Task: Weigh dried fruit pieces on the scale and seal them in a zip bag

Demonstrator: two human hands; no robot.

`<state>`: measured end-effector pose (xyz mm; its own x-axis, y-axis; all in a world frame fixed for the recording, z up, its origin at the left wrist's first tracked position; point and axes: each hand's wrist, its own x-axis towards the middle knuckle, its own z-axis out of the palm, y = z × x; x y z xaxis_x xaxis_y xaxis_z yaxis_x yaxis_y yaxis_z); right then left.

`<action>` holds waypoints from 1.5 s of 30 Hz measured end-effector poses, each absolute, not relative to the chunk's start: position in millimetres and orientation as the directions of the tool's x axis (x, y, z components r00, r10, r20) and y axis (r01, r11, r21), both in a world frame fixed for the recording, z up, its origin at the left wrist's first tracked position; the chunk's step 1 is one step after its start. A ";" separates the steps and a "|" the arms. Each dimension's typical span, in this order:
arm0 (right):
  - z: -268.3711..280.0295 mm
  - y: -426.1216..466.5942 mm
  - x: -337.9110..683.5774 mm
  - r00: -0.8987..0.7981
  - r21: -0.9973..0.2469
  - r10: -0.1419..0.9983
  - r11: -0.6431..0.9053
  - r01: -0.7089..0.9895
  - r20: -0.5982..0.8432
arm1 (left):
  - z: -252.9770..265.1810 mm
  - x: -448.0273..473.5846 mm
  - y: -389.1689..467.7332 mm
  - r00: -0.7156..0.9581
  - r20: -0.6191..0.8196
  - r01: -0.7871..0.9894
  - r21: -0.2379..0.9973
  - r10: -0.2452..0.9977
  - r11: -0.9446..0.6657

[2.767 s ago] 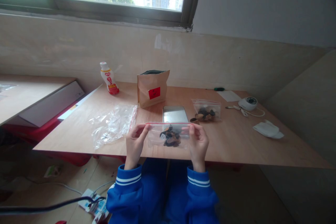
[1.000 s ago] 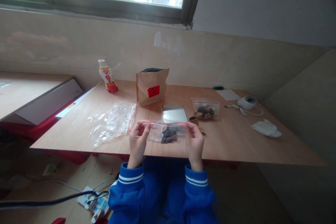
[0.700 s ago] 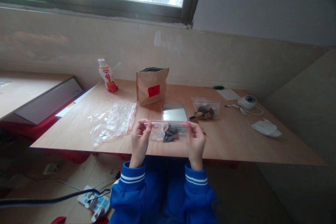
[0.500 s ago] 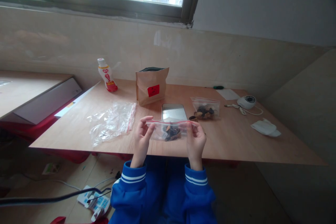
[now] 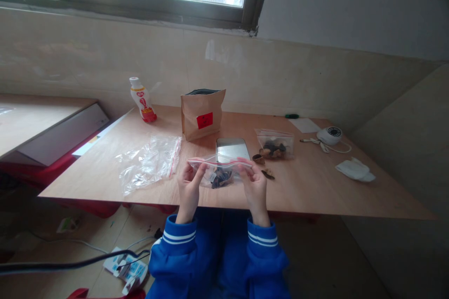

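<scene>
Between my two hands is a clear zip bag point(image 5: 206, 178) with a red seal line and dark, dried pieces inside. My left hand point(image 5: 188, 189) pinches its upper left corner, thumb in front. On the opposite side, my right hand point(image 5: 255, 189) grips the upper right part of the seal. Just behind the bag lies a flat silver-topped scale-like device point(image 5: 233, 148), partly covered by it. Two loose brown dried pieces rest right of my right hand, one a curled piece point(image 5: 258, 159), the other a flatter piece point(image 5: 268, 174).
A second filled zip bag point(image 5: 275, 145) lies to the right. Empty clear bags point(image 5: 149, 163) spread on the left. Behind stand a brown paper pouch point(image 5: 192, 112) and a bottle point(image 5: 143, 100). A white camera point(image 5: 329, 135) and white cloth point(image 5: 355, 170) sit far right on the wooden table point(image 5: 315, 187).
Both hands have shifted slightly left with the bag, the right hand more so. The seal now bends more, and the loose pieces on the right show more fully.
</scene>
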<state>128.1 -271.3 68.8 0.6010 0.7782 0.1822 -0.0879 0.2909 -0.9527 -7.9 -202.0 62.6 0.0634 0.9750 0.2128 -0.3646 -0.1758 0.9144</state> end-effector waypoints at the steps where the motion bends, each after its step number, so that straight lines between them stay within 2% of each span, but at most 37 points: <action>1: 68.0 -270.7 128.6 0.596 -0.955 0.782 0.287 -0.081 0.184 | 61.6 -8.1 -201.6 0.064 0.210 -0.366 0.914 0.976 -0.172; 10: 63.9 -269.1 129.7 0.661 -0.961 0.706 0.262 0.090 0.255 | 63.8 -12.1 -200.2 0.062 0.216 -0.325 0.927 0.974 -0.185; 29: 68.8 -270.0 125.0 0.713 -0.955 0.651 0.282 0.092 0.261 | 64.3 -14.5 -200.0 0.050 0.235 -0.307 0.929 0.971 -0.209; 33: 66.6 -268.2 122.3 0.699 -0.959 0.677 0.281 0.045 0.231 | 64.6 -10.6 -201.9 0.050 0.206 -0.350 0.920 0.977 -0.176; 39: 63.4 -266.2 119.9 0.616 -0.960 0.753 0.279 0.017 0.230 | 57.4 -11.3 -202.3 0.179 0.169 -0.386 0.918 0.969 -0.089; 45: 60.9 -262.4 117.6 0.591 -0.964 0.788 0.258 -0.064 0.172 | 52.5 -12.0 -199.5 0.124 0.151 -0.334 0.937 0.981 -0.102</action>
<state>117.6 -262.4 60.9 0.5910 0.7882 0.1716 -0.0642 0.2580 -0.9640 -12.0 -199.5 52.5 0.1236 0.9808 0.1508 -0.3337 -0.1021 0.9371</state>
